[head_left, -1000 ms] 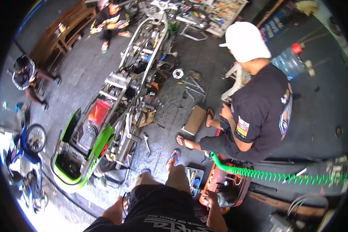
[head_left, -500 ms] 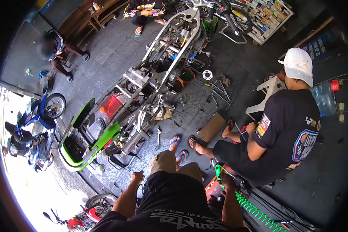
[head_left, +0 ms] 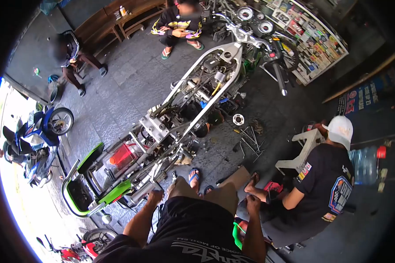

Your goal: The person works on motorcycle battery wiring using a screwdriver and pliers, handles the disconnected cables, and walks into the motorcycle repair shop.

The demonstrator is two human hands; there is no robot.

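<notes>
My left hand (head_left: 155, 196) hangs beside my left thigh, near the rear of a stripped motorcycle frame (head_left: 152, 127), with its fingers curled; whether it holds anything is too small to tell. My right hand (head_left: 253, 203) is closed in front of my right thigh, close to the seated co-worker's foot, and what is in it is hidden. Below it, a piece of green hose (head_left: 238, 236) shows beside my forearm. The frame has a green and white tail (head_left: 114, 193) and a red container (head_left: 122, 154) inside it.
A co-worker (head_left: 324, 188) in a white cap sits at right, by a white stool (head_left: 305, 151) and a water bottle (head_left: 365, 165). Metal tools (head_left: 251, 142) and a ring part (head_left: 238, 119) lie on the floor. Two people sit farther back. Motorcycles stand at left.
The view has shifted towards the front of the motorcycle. My right hand has moved up, off the green hose, and sits closer to the co-worker's feet. My left hand stays beside my thigh.
</notes>
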